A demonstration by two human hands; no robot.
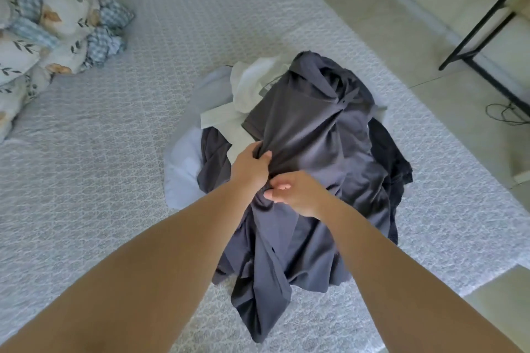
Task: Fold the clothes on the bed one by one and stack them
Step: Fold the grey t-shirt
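Observation:
A dark grey garment (307,129) hangs bunched above a heap of clothes on the bed (114,129). My left hand (252,165) grips a fold of it near the middle. Just below and to the right, my right hand (292,190) pinches the same cloth with curled fingers. Its lower part droops toward the near edge of the bed. Under it lie white clothes (249,86), a pale lilac piece (183,166) and more dark clothes (393,157).
A floral and checked duvet with pillows (48,23) is heaped at the far left of the bed. To the right is tiled floor (401,26) with a black metal frame (487,17) and a loose cable (507,113).

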